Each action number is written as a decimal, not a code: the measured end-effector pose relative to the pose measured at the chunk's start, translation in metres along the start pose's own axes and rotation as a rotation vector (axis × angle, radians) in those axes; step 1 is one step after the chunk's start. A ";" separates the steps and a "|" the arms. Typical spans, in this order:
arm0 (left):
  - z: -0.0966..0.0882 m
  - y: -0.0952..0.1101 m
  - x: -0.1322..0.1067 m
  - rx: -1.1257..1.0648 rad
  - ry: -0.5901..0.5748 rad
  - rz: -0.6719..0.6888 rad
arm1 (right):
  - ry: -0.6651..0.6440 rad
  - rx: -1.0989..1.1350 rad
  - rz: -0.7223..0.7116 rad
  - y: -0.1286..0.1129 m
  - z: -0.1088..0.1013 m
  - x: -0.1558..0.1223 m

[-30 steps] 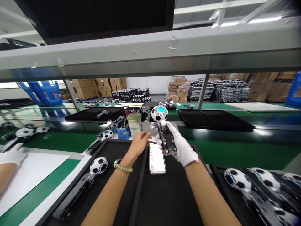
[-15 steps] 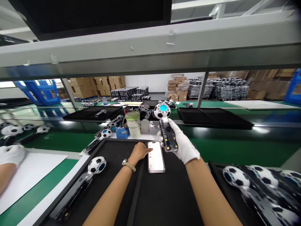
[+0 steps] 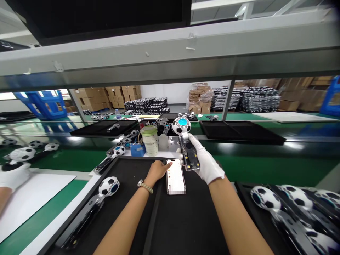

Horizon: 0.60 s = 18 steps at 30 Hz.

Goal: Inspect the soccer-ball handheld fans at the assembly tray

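Right, scanning across from my left: a co-worker's white-gloved hand (image 3: 13,176) sits on a white sheet (image 3: 32,212), just under a football-headed gadget (image 3: 20,154). Next comes a black tray (image 3: 127,170) with a similar gadget (image 3: 108,186) lying on it. My left hand (image 3: 158,171) is bare and relaxed, gripping nothing, its index finger (image 3: 169,164) at the top corner of a smartphone (image 3: 175,176) that lies face up on the tray. Beyond it stand a green-lidded jar (image 3: 150,140) and a blue box (image 3: 137,149). My right hand (image 3: 207,163), in a white glove, is closed around a clear-bodied gadget (image 3: 188,153), held up above the tray with its football-patterned head (image 3: 181,125) pointing away from me. I'd judge it light and stiff, but the glossy casing looks slippery and the exposed electronics may be delicate, so I'd take hold around the body, not the head. At far right, a tray of gadgets (image 3: 265,198) lies close by.
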<state>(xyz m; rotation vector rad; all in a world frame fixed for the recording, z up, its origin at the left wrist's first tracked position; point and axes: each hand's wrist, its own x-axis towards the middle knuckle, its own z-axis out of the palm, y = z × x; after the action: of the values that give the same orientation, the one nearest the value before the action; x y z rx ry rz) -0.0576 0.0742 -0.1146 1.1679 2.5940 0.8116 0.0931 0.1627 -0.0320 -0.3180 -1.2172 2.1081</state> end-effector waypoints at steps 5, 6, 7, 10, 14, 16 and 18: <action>-0.002 0.002 -0.001 0.003 -0.015 -0.022 | -0.044 -0.007 0.058 -0.003 -0.006 -0.002; -0.003 0.003 -0.001 0.004 -0.024 -0.030 | -0.046 -0.005 0.062 -0.004 -0.008 -0.002; -0.003 0.003 -0.002 0.003 -0.033 -0.039 | -0.046 -0.003 0.064 -0.004 -0.009 -0.002; -0.005 0.004 -0.001 -0.004 -0.061 -0.071 | -0.049 0.007 0.062 -0.003 -0.011 -0.002; -0.005 0.003 0.000 -0.034 -0.096 -0.096 | -0.059 0.025 0.056 -0.001 -0.012 0.000; -0.005 0.003 0.001 -0.044 -0.109 -0.104 | -0.061 0.032 0.046 -0.001 -0.013 0.001; -0.005 0.002 0.001 -0.049 -0.118 -0.109 | -0.064 0.037 0.038 -0.001 -0.014 0.001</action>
<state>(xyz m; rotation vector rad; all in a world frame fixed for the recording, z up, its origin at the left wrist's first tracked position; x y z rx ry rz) -0.0587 0.0747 -0.1095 1.0193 2.5026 0.7549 0.0999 0.1736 -0.0385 -0.2613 -1.2164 2.1858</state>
